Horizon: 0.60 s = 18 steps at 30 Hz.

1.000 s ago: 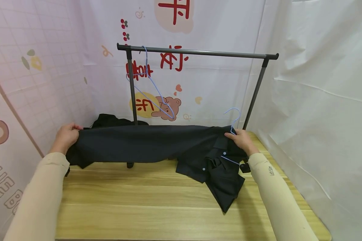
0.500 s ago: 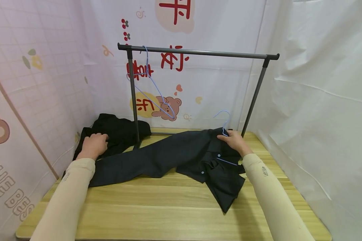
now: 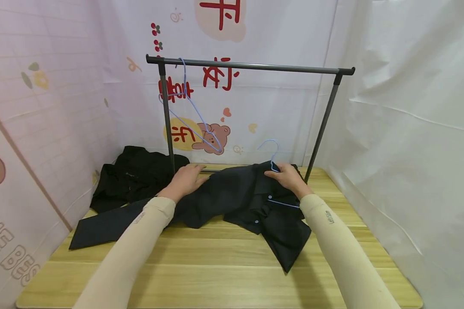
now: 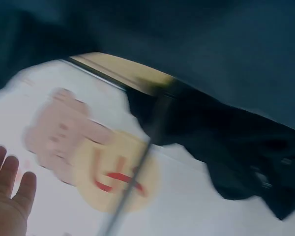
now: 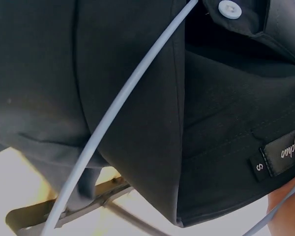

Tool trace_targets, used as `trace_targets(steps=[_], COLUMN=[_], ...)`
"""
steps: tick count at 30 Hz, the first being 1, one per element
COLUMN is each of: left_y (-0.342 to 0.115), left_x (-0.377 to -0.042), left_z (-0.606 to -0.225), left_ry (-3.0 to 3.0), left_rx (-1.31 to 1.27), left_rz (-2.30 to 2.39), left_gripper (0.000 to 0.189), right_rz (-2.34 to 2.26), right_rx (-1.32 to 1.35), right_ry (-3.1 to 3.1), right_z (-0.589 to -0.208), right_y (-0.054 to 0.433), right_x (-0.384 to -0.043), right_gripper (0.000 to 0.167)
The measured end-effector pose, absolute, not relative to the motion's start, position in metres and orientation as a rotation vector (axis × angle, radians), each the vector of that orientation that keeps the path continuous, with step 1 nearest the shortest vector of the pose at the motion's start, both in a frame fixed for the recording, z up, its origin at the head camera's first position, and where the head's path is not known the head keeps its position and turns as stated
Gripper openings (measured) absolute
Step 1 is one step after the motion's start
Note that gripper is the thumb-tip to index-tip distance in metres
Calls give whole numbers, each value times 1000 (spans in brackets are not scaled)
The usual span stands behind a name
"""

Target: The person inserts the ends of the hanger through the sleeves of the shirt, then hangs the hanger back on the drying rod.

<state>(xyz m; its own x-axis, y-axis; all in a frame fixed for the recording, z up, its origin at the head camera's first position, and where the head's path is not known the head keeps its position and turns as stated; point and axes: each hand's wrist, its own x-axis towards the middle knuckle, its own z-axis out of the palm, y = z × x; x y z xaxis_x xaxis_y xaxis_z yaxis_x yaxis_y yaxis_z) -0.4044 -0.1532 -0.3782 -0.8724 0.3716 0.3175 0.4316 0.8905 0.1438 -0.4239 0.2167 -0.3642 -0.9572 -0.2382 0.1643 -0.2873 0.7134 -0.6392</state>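
A black buttoned shirt lies across the table, one long sleeve stretched out to the left. At its collar my right hand pinches the shirt together with a blue wire hanger, whose hook stands up above the cloth. The right wrist view shows the hanger wire crossing the dark fabric, a pale button and a size label. My left hand is over the upper sleeve, fingers extended; whether it touches the cloth I cannot tell. In the blurred left wrist view its fingers are straight and hold nothing.
A grey metal rack stands behind the shirt. Another blue hanger hangs at the left of its bar. Crumpled black clothing lies at the back left of the wooden table. Printed cloth walls enclose the sides.
My left hand has let go of the sleeve's far end, which dropped onto the table, and moved right toward the shirt's body. The right hand has shifted slightly left with the hanger.
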Motion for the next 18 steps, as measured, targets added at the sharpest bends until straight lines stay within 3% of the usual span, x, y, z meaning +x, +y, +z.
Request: trace_targets(steps=[7,13,18], left_y=[-102,-100,-112], left_x=[-400,-403,-404], left_z=[-365,-367,-372], left_ry=[-2787,-2742,-2713], left_rx=[-728,-771,-705], left_rz=[-568,-860,-1047], left_gripper=[61,20,20], right_rz=[1200,1212,1109], right_rx=[580,596,609], right_ry=[-2812,-2804,-2769], right_z=[-360,-353,-356], right_y=[185,168,173], right_x=[-423,-418,-422], right_gripper=[31,30,26])
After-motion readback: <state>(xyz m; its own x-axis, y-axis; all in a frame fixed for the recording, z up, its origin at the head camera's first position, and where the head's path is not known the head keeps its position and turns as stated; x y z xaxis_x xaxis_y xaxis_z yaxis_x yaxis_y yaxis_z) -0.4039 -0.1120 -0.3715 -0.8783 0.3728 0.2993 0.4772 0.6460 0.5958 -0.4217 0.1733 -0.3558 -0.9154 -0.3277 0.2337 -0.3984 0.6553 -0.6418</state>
